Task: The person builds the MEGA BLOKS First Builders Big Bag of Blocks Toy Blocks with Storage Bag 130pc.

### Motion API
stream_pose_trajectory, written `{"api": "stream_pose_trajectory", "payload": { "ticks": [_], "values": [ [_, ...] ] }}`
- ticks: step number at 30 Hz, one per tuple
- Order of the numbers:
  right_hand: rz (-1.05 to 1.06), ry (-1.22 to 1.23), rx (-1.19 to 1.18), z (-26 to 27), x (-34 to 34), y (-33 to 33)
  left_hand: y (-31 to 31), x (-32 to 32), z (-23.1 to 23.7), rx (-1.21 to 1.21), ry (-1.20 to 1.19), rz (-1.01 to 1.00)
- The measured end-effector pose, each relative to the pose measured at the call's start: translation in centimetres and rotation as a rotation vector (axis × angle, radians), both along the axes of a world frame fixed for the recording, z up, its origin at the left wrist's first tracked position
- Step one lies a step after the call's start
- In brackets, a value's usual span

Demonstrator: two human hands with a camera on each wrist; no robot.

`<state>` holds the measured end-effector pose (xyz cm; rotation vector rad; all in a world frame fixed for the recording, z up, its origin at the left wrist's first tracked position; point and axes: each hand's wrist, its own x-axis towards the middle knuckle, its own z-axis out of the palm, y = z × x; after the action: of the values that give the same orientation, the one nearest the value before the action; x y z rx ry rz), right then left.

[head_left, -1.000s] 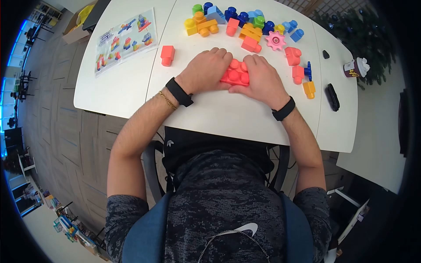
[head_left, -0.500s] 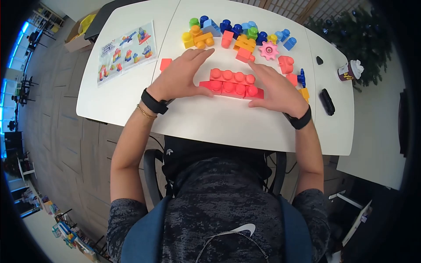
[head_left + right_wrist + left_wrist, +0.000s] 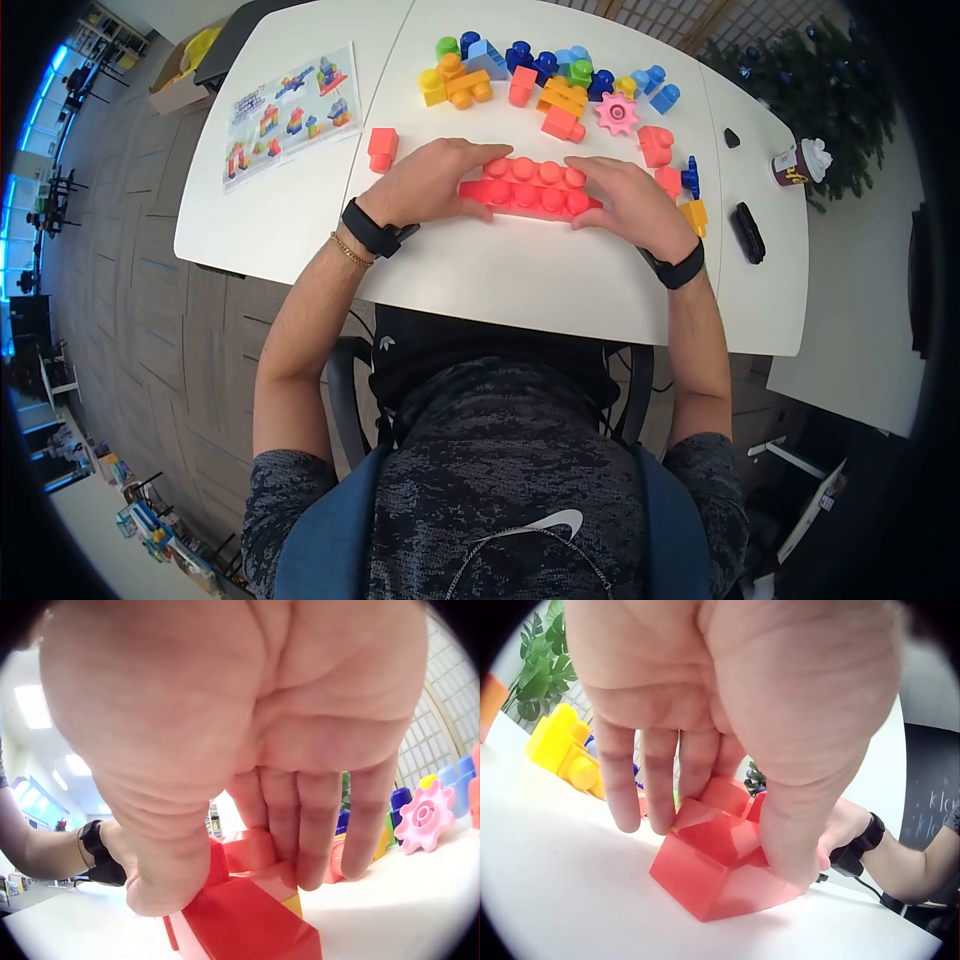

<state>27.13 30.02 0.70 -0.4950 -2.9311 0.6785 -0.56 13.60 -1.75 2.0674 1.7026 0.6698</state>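
Note:
A long assembly of red toy building blocks point(image 3: 527, 205) lies on the white table in front of me, with studs on top and sloped ends. My left hand point(image 3: 432, 182) holds its left end, thumb along the near side and fingers across the far side. At the other end my right hand point(image 3: 640, 205) grips it the same way. The left wrist view shows the thumb pressed on the sloped end block point(image 3: 697, 862), fingers extended behind it. In the right wrist view, thumb and fingertips flank the red sloped end point(image 3: 255, 922).
A single red block point(image 3: 382, 150) stands left of my left hand. Beyond the hands are several coloured blocks, including an orange one point(image 3: 563, 97), and a pink gear point(image 3: 617, 114). A picture sheet point(image 3: 290, 115) lies at left; a black case point(image 3: 747, 233) and a cup point(image 3: 800, 163) are at right.
One second ago both hands were close together over the red blocks, farther up the table. They then spread apart beside the assembly, and now they have closed in on its two ends.

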Motion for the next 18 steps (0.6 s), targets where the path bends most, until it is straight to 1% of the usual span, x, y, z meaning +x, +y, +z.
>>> {"api": "stream_pose_trajectory", "payload": {
  "ticks": [3,6,12,16,18],
  "values": [
    [0.014,0.052,-0.014,-0.2,0.1,-0.1,0.0,0.2,0.0,-0.008,0.000,0.008],
    [-0.011,0.043,-0.059,0.2,0.0,-0.5,-0.1,0.4,-0.2,0.011,-0.002,0.009],
    [-0.036,0.061,-0.078,0.0,0.0,-0.8,-0.1,0.6,-0.7,0.035,0.016,0.030],
    [-0.017,0.097,-0.050,-0.6,0.2,-0.8,0.0,0.6,-0.8,0.057,0.014,0.028],
    [-0.053,0.078,-0.113,-0.5,0.1,-1.0,0.0,0.8,-1.2,0.083,0.002,0.041]
  ]
}}
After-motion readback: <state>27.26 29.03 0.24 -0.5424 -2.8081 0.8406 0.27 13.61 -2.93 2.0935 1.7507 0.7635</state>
